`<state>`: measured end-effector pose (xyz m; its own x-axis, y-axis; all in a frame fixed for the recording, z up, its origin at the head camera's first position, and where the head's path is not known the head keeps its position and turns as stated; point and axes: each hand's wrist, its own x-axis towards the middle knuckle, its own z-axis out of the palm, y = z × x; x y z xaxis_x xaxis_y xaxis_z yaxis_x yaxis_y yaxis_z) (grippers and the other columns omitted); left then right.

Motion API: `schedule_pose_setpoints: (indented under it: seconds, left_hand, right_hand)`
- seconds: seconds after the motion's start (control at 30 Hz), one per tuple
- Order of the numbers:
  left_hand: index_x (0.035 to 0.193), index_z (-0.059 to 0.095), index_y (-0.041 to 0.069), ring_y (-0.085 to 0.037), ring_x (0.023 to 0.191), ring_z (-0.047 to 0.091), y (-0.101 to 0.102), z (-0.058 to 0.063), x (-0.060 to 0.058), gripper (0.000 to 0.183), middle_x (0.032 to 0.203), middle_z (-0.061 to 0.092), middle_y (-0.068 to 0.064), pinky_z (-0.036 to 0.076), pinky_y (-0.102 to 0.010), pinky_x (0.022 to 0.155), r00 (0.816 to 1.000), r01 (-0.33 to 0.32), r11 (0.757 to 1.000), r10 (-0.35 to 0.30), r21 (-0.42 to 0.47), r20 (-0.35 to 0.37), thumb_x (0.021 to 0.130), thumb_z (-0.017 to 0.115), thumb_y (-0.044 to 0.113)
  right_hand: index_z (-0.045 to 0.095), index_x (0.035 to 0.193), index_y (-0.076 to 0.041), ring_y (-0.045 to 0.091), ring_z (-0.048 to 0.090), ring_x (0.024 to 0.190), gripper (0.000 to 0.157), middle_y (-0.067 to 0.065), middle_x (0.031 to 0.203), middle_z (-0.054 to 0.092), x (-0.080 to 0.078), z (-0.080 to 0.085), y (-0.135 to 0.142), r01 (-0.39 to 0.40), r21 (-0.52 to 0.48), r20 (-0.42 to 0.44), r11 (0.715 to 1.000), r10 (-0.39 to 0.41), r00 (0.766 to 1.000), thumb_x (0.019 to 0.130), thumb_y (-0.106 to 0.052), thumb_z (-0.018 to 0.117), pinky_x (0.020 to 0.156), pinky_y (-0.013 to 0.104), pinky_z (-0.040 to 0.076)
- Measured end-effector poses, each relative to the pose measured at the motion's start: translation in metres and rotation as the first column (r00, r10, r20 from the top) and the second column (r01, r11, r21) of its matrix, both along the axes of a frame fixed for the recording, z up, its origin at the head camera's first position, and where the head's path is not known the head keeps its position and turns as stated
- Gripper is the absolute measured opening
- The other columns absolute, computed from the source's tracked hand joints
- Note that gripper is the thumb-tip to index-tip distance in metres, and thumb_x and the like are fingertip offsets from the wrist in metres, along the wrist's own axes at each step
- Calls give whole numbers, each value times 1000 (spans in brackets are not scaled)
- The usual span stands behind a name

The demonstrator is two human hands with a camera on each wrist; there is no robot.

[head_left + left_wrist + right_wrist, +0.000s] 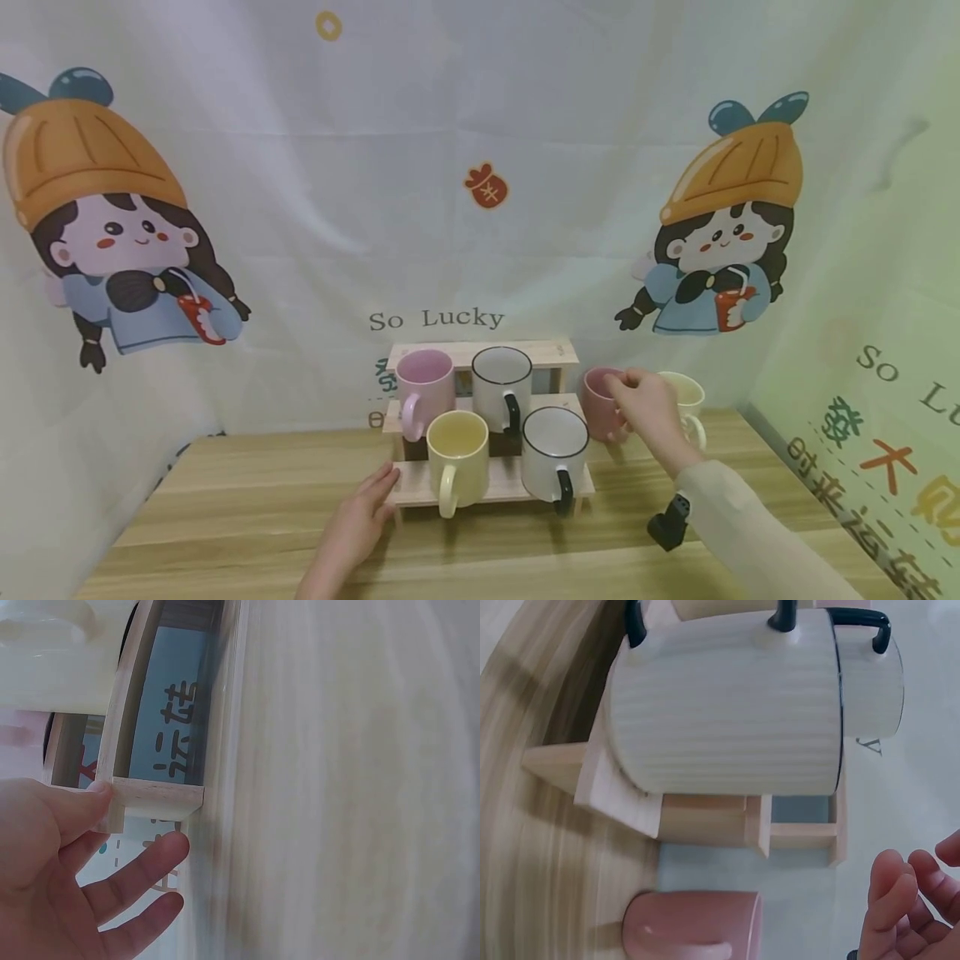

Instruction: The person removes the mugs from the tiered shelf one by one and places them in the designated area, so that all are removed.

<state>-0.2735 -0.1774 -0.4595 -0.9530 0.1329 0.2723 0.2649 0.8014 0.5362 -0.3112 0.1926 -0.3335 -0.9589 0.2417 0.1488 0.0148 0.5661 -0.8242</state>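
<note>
A three-tier wooden rack [408, 485] stands on the table. My left hand [356, 517] pinches the left end of its lowest board between thumb [86, 801] and index finger; the other fingers spread apart. A dusky pink mug [597, 417] stands on the table right of the rack. My right hand [652, 412] is over that mug in the head view; in the right wrist view its bent fingers [891, 904] are apart from the rim and hold nothing. A yellow mug [459, 467] and a black-rimmed white mug [551, 467] sit on the lowest board.
On the middle board are a lilac-pink mug [426, 387] and another black-rimmed white mug [498, 392]. A cream mug [686, 392] stands on the table [247, 517] behind my right wrist. A printed cloth [420, 233] hangs behind the table and along the sides.
</note>
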Motion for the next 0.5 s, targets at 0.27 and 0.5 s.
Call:
schedule_pose_setpoints:
  seconds: [0.27,0.5]
  left_hand:
    - [136,52,7,-39,129,46,0,1,1,48,148,43,-9,38,-59,105,1000,-2,1000,2,-3,15,90,61,7]
    - [137,51,7,-40,129,45,-1,0,0,48,148,42,-9,37,-59,106,1000,-4,1000,4,-2,19,90,61,7]
  right_hand:
    - [68,102,1,17,56,62,31,14,86,67,2,7,-16,-2,5,-47,1000,2,999,90,-25,56,52,22,47]
    - [67,92,-1,14,53,52,25,14,75,64,3,7,-29,-38,18,-51,999,39,998,91,-23,55,42,20,42]
